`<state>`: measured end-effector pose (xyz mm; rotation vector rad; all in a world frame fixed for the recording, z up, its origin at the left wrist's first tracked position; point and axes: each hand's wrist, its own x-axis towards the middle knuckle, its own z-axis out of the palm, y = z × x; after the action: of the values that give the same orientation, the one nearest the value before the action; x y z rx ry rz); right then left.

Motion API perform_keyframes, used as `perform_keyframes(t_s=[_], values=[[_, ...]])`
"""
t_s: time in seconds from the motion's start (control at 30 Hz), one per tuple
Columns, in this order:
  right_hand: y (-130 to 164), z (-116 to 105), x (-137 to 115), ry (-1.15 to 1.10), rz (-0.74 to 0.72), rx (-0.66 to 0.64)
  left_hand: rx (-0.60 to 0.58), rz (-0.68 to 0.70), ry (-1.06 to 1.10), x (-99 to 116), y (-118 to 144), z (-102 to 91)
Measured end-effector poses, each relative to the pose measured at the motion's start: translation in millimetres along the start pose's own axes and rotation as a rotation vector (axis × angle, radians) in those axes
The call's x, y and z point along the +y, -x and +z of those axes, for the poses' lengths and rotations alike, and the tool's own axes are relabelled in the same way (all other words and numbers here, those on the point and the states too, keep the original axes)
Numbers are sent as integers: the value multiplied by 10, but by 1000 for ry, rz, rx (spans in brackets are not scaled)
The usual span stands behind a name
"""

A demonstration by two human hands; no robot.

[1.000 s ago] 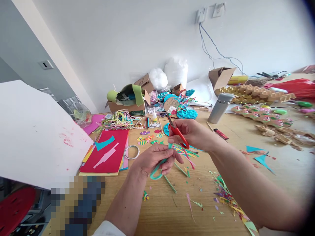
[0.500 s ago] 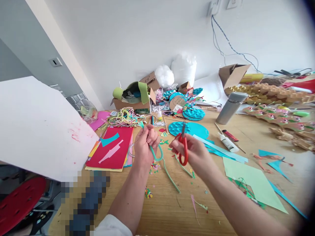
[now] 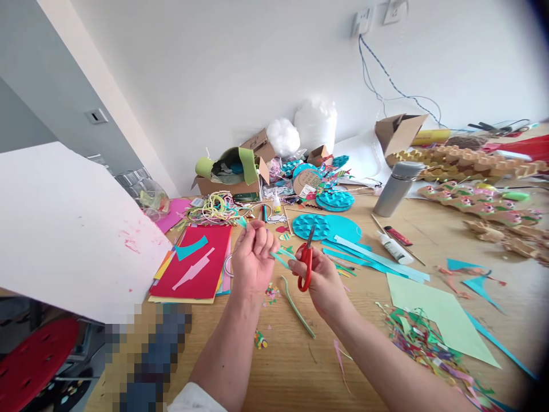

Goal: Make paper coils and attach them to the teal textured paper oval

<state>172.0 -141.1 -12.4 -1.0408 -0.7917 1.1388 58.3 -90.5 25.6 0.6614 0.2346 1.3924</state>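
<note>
My left hand [image 3: 253, 257] is closed around a mint-green strip [image 3: 281, 259]. One end of the strip sticks up above the fist, and the other runs across to my right hand [image 3: 321, 280]. That hand grips red-handled scissors [image 3: 305, 268], blades pointing up, while its fingertips appear to pinch the strip's end. On the table below lies a pale green cord-like piece [image 3: 297, 309]. Small paper scraps [image 3: 260, 339] are scattered around it. Behind the scissors is a blue oval [image 3: 347, 228] with a bumpy blue piece on it.
Red paper [image 3: 197, 274] tops a stack of coloured sheets at left. A grey bottle [image 3: 397, 189], a white glue bottle [image 3: 394, 247] and light green paper [image 3: 446, 320] are at right. Cardboard boxes [image 3: 227, 187] and craft pieces line the wall. A white board [image 3: 77, 229] stands at left.
The strip's loop has been drawn out between my hands, and my right hand with the scissors has come left to it. More shredded paper shows at the lower right.
</note>
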Motion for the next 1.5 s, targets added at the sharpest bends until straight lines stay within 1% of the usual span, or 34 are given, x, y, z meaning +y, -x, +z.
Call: perform_keyframes(t_s=[0.1, 0.2, 0.27, 0.37, 0.4, 0.47, 0.53, 0.6, 0.67, 0.73, 0.87, 1.07, 1.23, 1.3, 1.43, 1.5], values=[[11, 31, 36, 9, 4, -4, 60, -47, 43, 1, 8, -30], [25, 67, 52, -19, 26, -28, 120, -20, 19, 7, 21, -37], [30, 66, 47, -27, 33, -53, 130, 47, -7, 35, 28, -30], [66, 38, 30, -33, 18, -100, 139, 207, -53, 113, 28, -29], [95, 34, 24, -69, 20, -132, 143, 259, -66, 143, 26, -33], [187, 49, 10, -214, 78, -252, 147, 345, -83, 189, 24, -42], [315, 99, -9, -399, 204, -412, 144, 403, -97, 208, 32, -40], [450, 169, -32, -540, 344, -545, 130, 439, -115, 201, 56, -19], [555, 236, -56, -631, 456, -625, 104, 456, -135, 180, 92, 18], [607, 279, -72, -697, 518, -661, 69, 466, -149, 161, 132, 62], [580, 293, -83, -806, 533, -670, 7, 459, -188, 141, 194, 129], [503, 245, -113, -880, 573, -590, -108, 413, -242, 131, 270, 175], [493, 216, -102, -970, 645, -615, -214, 366, -271, 142, 338, 192], [490, 207, -80, -1015, 667, -638, -275, 343, -277, 142, 345, 179], [485, 197, -38, -1119, 685, -669, -436, 314, -282, 129, 338, 128], [486, 195, -34, -1162, 671, -672, -477, 305, -289, 126, 342, 109]])
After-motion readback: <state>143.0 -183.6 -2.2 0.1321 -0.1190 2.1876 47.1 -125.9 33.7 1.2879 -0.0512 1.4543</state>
